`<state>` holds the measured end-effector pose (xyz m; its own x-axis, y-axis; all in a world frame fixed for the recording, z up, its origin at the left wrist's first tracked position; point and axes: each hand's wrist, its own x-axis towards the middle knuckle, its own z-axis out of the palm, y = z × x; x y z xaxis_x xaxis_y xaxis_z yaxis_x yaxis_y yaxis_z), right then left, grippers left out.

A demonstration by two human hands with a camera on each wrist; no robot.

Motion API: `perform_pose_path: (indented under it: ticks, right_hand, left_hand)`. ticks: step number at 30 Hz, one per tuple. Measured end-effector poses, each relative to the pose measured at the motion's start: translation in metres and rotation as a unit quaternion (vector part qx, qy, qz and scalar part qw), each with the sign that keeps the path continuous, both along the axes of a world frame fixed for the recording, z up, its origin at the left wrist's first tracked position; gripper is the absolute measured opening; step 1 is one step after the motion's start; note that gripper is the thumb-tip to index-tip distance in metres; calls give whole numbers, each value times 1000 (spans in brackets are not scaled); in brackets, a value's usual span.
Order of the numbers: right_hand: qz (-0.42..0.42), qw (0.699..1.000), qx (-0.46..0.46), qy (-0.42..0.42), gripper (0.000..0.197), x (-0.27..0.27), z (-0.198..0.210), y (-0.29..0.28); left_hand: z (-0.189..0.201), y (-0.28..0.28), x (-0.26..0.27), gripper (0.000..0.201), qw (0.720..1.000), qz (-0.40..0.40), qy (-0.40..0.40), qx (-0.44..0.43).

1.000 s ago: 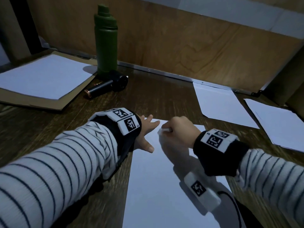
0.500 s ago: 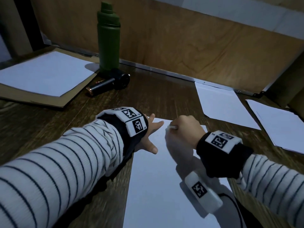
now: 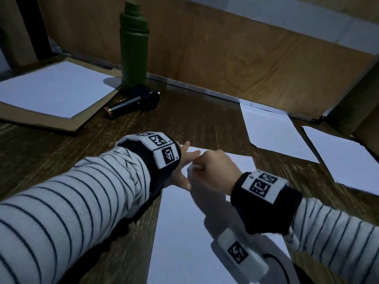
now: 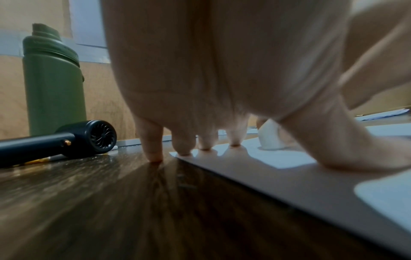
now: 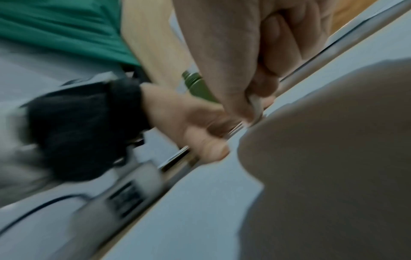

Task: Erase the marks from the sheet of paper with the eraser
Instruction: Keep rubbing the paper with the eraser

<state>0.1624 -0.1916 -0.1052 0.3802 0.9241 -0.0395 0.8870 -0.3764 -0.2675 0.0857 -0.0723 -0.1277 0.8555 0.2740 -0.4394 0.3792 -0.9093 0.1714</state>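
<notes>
A white sheet of paper (image 3: 184,232) lies on the dark wooden table in front of me. My left hand (image 3: 184,160) rests flat with spread fingers (image 4: 184,146) on the sheet's far left corner. My right hand (image 3: 217,171) pinches a small white eraser (image 3: 196,166) and presses its tip on the paper just beside the left hand. The left wrist view shows the eraser (image 4: 270,139) standing on the sheet (image 4: 289,176) behind the fingers. In the blurred right wrist view the eraser (image 5: 255,107) pokes out of the curled fingers. No marks show on the paper.
A green bottle (image 3: 134,44) stands at the back, with a small black hair dryer (image 3: 133,102) lying in front of it. A sheet on cardboard (image 3: 51,89) lies far left. Two more loose sheets (image 3: 272,130) (image 3: 346,158) lie at the right. A wooden wall closes the back.
The right hand with the eraser has shifted left on the sheet, closer to the left hand, after sliding right half a second ago. The left hand stays pressed on the corner.
</notes>
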Motion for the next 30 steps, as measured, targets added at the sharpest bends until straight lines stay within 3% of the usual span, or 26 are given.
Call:
perform_pose_path:
  ticks: [4,10,16,21,26,30]
  right_hand:
    - [-102,995,17,-10,30,28,6,2]
    - [-16,999,3,-35,24,5,1,8]
    - [-94,995,1,-37,25,37,6,16]
    - [46,999,15,-25,29,7,-2,-4]
    - [-59,998,35,-10,34,49,-1,2]
    - [56,998,27,-22,46,19,-4,-16]
  left_hand:
    - [13,-1,0,128,999,9,30,23]
    - [6,-1,0,135,1000,7,6,21]
    - [18,-6,-1,129,997,3,40,59]
    - [12,-2,-1,129,999,6,29,35]
    - [21,-4,0,121,997,-6,54,50]
    - [17,-4,0,124,998,0,51,39]
